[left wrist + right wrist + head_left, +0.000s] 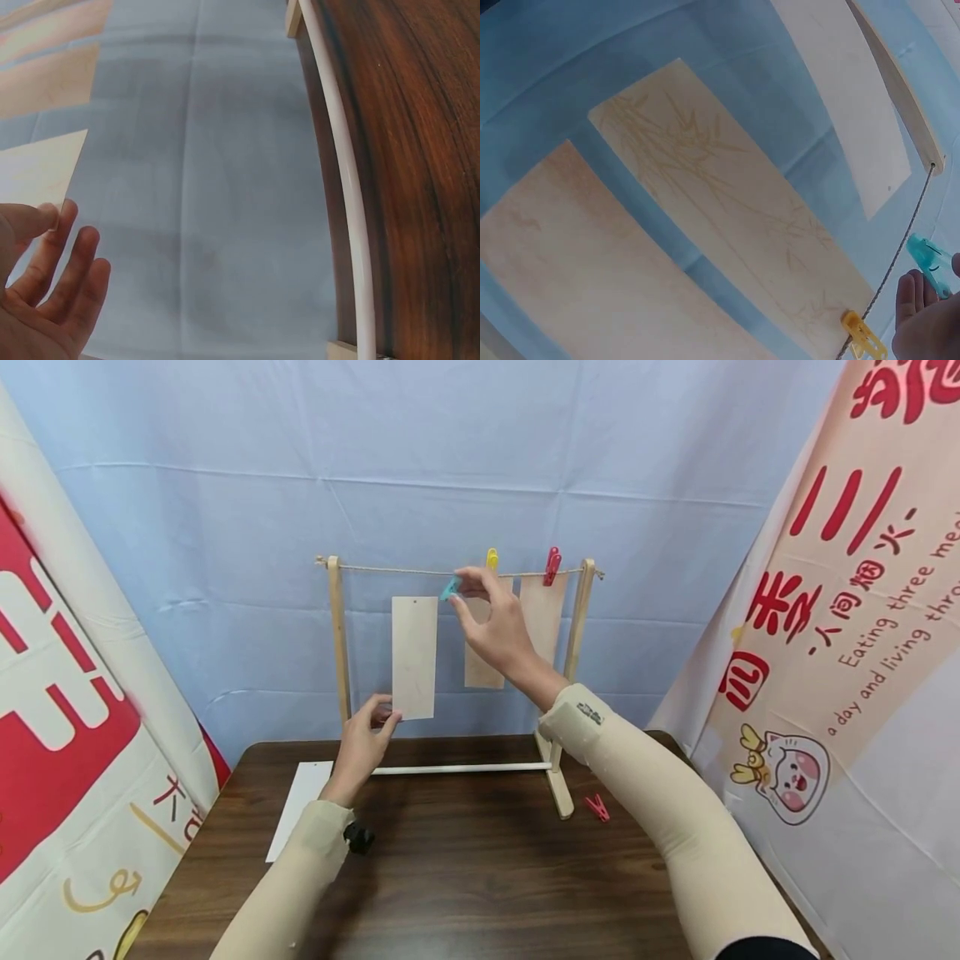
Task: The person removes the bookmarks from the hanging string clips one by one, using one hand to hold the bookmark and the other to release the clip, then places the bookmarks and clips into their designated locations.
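My left hand pinches the lower left corner of a pale paper card between thumb and fingers. The card hangs upright below the rope, its top edge apart from it, with a small hole near the top. A teal clothespin is pinched in my right hand, close to the card's top right corner and near the rope. In the right wrist view, the teal clothespin stands beside the rope, not on it. A yellow clothespin holds a card with a bamboo pattern.
A red clothespin holds another card on the rope's right end. The wooden rack stands at the table's back, a white bar across its base. A white card lies left; a pink clothespin lies right.
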### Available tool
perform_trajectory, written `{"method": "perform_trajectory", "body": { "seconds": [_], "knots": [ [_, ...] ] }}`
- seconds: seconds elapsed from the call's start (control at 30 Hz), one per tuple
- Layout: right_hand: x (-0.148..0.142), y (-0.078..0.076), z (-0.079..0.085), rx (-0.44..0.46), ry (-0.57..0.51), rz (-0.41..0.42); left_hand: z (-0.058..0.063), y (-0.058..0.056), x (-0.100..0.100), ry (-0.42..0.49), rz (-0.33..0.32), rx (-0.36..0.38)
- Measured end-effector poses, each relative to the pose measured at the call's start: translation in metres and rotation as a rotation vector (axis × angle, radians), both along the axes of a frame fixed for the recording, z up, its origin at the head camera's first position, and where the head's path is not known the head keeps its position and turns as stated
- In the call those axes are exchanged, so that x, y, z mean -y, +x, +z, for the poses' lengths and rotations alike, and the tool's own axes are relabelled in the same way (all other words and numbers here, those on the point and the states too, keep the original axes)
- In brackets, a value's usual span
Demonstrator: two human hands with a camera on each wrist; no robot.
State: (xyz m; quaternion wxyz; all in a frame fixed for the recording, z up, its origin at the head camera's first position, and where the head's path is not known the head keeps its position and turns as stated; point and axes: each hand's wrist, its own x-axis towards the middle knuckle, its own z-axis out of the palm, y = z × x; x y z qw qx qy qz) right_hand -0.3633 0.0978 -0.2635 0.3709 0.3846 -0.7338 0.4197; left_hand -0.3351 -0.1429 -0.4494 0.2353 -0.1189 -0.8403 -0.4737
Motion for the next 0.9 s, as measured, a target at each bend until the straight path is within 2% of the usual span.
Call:
{"method": "perform_trajectory", "body": {
  "seconds": [0.37, 0.57, 0.9],
  "knots": [
    [-0.01, -0.001, -0.017, 0.0, -0.021, 0.007, -0.005, 0.006, 0.003, 0.002, -0.016, 0.008],
    [-0.015, -0.001, -0.026, 0.005, -0.032, 0.004, -0.01, 0.008, 0.006, -0.016, 0.002, 0.036],
    [-0.02, 0.001, -0.043, 0.004, -0.077, 0.017, -0.019, 0.011, 0.011, -0.03, 0.026, 0.025]
  ]
}}
